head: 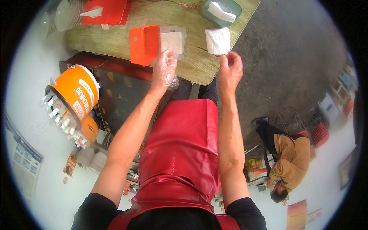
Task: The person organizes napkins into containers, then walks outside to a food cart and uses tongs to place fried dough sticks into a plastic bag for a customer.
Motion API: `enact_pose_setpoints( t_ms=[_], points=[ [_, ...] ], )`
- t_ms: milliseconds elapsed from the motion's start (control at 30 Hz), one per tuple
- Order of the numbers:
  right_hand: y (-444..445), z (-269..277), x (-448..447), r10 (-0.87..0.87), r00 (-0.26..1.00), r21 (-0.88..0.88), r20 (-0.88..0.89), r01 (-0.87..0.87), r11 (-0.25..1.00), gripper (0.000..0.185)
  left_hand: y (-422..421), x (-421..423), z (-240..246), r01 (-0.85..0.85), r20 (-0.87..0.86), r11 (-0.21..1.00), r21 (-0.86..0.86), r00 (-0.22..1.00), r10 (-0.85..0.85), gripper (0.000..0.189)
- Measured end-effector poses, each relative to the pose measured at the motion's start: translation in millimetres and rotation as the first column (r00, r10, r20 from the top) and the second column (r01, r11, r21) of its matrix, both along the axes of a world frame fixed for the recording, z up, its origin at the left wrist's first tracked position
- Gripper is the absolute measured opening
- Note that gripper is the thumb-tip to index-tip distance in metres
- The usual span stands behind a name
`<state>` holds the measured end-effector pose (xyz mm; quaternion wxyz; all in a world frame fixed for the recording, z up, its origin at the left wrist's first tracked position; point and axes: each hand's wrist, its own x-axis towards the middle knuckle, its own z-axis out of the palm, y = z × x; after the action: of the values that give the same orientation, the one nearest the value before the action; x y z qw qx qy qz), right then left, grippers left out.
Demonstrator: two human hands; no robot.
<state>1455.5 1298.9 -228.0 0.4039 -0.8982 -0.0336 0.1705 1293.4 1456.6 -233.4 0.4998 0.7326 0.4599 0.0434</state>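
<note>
A clear plastic glove covers my left hand [166,67], whose curled fingers are at the near edge of a stack of white paper napkins [171,41]. The napkins lie on a pale translucent plastic lid [185,37]; whether the fingers pinch one is hidden. Against the lid stands an orange plastic box [143,43], its open side showing. My right hand [231,69], ungloved, has its thumb and fingers bent at the near corner of a white packet [218,40], probably napkins. I cannot tell whether it grips that corner. Both hands are at the near side of a wood-patterned table [195,67].
A green tissue box [237,11], red boxes [107,18] and stacked bowls [64,15] stand farther back on the table. At left is an orange drinks barrel [76,89] beside a dark cabinet [115,92]. A person in a brown jacket [296,161] is at right.
</note>
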Motion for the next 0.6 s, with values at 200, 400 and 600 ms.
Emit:
enact_pose_setpoints(
  t_ms=[200,400,600],
  points=[
    [13,-29,67,0.239,0.907,-0.007,-0.346,-0.257,0.966,0.057,-29,65,-14,0.072,0.151,0.955,-0.289,0.988,-0.029,0.038],
    [18,-44,74,0.255,0.870,0.054,-0.422,-0.257,0.965,0.057,-43,101,-25,0.134,-0.087,0.955,-0.264,0.983,-0.162,0.042],
    [19,-41,66,0.201,0.882,0.093,-0.426,-0.178,0.980,0.055,-46,91,-35,0.041,-0.065,0.973,-0.225,0.996,-0.057,0.040]
  ],
)
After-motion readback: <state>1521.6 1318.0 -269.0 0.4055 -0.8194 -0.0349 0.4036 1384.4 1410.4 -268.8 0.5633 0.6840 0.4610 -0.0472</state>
